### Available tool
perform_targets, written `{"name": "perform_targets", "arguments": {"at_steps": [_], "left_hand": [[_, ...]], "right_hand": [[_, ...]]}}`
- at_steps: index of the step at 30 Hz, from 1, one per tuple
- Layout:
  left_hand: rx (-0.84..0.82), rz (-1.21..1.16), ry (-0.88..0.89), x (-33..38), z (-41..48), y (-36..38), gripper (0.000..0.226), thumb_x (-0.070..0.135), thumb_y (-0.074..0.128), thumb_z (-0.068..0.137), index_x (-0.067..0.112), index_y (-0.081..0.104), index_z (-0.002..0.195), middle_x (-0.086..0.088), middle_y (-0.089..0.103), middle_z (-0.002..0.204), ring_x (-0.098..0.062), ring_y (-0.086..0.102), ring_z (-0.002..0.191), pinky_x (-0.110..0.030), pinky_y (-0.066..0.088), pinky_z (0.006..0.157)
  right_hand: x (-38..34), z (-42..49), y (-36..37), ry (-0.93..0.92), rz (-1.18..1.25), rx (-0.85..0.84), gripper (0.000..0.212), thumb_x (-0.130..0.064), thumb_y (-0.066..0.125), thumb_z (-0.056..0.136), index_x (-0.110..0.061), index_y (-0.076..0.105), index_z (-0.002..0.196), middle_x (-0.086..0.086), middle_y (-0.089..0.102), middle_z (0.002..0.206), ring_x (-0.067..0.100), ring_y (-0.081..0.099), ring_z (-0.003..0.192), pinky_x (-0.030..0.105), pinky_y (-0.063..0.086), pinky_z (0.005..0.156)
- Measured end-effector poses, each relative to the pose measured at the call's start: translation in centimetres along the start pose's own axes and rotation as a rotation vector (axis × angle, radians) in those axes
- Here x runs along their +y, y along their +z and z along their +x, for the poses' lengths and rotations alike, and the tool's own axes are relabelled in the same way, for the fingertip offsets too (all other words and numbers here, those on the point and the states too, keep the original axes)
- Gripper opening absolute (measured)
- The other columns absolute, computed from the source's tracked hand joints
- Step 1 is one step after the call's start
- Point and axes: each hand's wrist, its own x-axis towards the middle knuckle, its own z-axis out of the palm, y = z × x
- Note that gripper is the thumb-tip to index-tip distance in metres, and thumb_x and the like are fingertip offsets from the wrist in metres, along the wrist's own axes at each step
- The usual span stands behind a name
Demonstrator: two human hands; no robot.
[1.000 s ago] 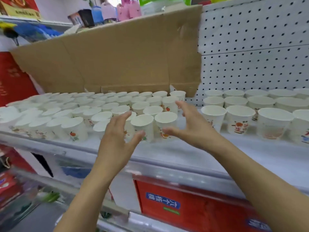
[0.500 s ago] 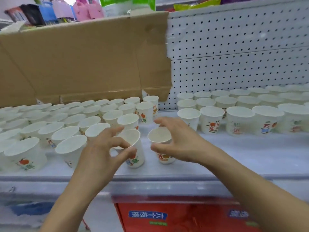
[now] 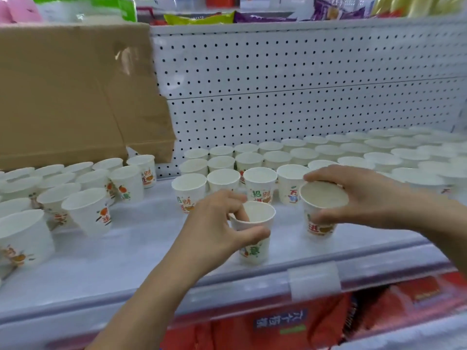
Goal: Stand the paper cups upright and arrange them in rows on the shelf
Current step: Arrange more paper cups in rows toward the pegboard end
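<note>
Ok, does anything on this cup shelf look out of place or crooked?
Two cups are forward of the rows, one pinched by the left hand, one gripped by the right hand. The left group's front cups look tilted, perhaps lens distortion. A creased cardboard sheet covers the pegboard behind them.

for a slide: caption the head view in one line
Left hand grips the front cup, right hand a second cup, at a shelf of upright cups

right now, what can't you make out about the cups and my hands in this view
Head view only:
- Left hand covers part of the print on the front paper cup.
- Right hand hides the far rim of the right-hand cup; whether its base touches the shelf is unclear.
- Nearest left cup is cut off by the frame edge.
- Far right rows are blurred, uncountable.
</note>
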Motion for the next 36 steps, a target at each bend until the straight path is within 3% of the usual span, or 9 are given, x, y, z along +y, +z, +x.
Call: {"name": "perform_targets", "arguments": {"at_steps": [3, 8, 11, 13, 15, 22, 24, 29, 36], "left_hand": [[0.003, 0.011, 0.033, 1.8, 2.4, 3.0, 0.031, 0.042, 0.084, 0.064, 0.019, 0.063, 0.061, 0.013, 0.063, 0.114, -0.001, 0.055, 0.104, -0.018, 0.044, 0.085], [0.016, 0.078, 0.079, 3.0, 3.4, 5.7, 0.034, 0.047, 0.083, 0.063, 0.022, 0.06, 0.065, 0.013, 0.057, 0.117, 0.0, 0.05, 0.103, -0.016, 0.038, 0.083], [-0.014, 0.051, 0.072, 3.4, 3.2, 5.2, 0.05, 0.061, 0.077, 0.058, 0.028, 0.065, 0.093, 0.017, 0.052, 0.127, 0.0, 0.051, 0.108, -0.025, 0.043, 0.094], [-0.043, 0.04, 0.036, 4.0, 3.3, 4.2, 0.068, 0.065, 0.076, 0.055, 0.034, 0.06, 0.114, 0.02, 0.053, 0.123, 0.005, 0.052, 0.104, -0.027, 0.045, 0.094], [-0.095, 0.052, -0.023, 4.5, 3.8, 3.2, 0.073, 0.063, 0.079, 0.055, 0.041, 0.056, 0.12, 0.022, 0.055, 0.114, 0.009, 0.051, 0.101, -0.025, 0.046, 0.09], [-0.263, 0.109, -0.078, 5.1, 5.9, 3.3, 0.06, 0.048, 0.086, 0.062, 0.035, 0.063, 0.116, 0.021, 0.059, 0.107, 0.004, 0.054, 0.094, -0.018, 0.047, 0.077], [-0.255, 0.104, -0.088, 5.4, 6.1, 3.8, 0.063, 0.049, 0.085, 0.062, 0.033, 0.06, 0.118, 0.02, 0.059, 0.11, 0.004, 0.054, 0.093, -0.018, 0.047, 0.078], [-0.153, 0.087, -0.163, 6.1, 6.6, 5.6, 0.072, 0.058, 0.083, 0.057, 0.03, 0.053, 0.116, 0.015, 0.059, 0.109, -0.007, 0.056, 0.096, -0.035, 0.051, 0.088], [-0.102, 0.152, -0.171, 7.3, 6.9, 7.1, 0.073, 0.062, 0.081, 0.058, 0.028, 0.05, 0.115, 0.011, 0.057, 0.111, -0.008, 0.054, 0.094, -0.027, 0.046, 0.077]], "right_hand": [[2.5, 0.5, -1.5, 0.019, -0.06, -0.033, 0.074, -0.048, 0.075, 0.066, -0.038, 0.046, 0.133, -0.021, 0.045, 0.138, 0.002, 0.041, 0.123, 0.024, 0.033, 0.102], [4.8, 1.2, -0.9, -0.009, -0.186, -0.108, 0.076, -0.057, 0.071, 0.068, -0.04, 0.039, 0.135, -0.016, 0.046, 0.136, 0.008, 0.042, 0.121, 0.029, 0.036, 0.1], [5.7, 1.0, -1.0, -0.021, -0.218, -0.114, 0.082, -0.064, 0.068, 0.067, -0.042, 0.034, 0.137, -0.016, 0.045, 0.137, 0.011, 0.039, 0.125, 0.033, 0.035, 0.103], [6.0, 0.8, -1.8, -0.023, -0.186, -0.099, 0.084, -0.067, 0.067, 0.067, -0.043, 0.031, 0.139, -0.017, 0.044, 0.137, 0.012, 0.036, 0.126, 0.03, 0.032, 0.102], [6.2, 0.8, -2.6, -0.037, -0.184, -0.085, 0.083, -0.069, 0.064, 0.069, -0.042, 0.031, 0.14, -0.017, 0.046, 0.134, 0.011, 0.036, 0.123, 0.029, 0.031, 0.098], [5.9, 2.0, -2.8, -0.089, -0.308, -0.104, 0.076, -0.073, 0.06, 0.067, -0.038, 0.04, 0.131, -0.016, 0.057, 0.118, 0.012, 0.044, 0.109, 0.031, 0.031, 0.092], [6.1, 2.3, -2.9, -0.098, -0.277, -0.117, 0.074, -0.07, 0.065, 0.067, -0.039, 0.04, 0.129, -0.016, 0.058, 0.116, 0.011, 0.045, 0.107, 0.031, 0.031, 0.092], [7.3, 2.7, -3.2, -0.099, -0.158, -0.179, 0.069, -0.064, 0.073, 0.063, -0.047, 0.039, 0.12, -0.02, 0.056, 0.116, 0.014, 0.046, 0.111, 0.037, 0.038, 0.096], [7.9, 2.6, -3.5, -0.115, -0.111, -0.198, 0.069, -0.052, 0.077, 0.068, -0.042, 0.04, 0.125, -0.018, 0.055, 0.119, 0.011, 0.047, 0.111, 0.033, 0.039, 0.093]]}}
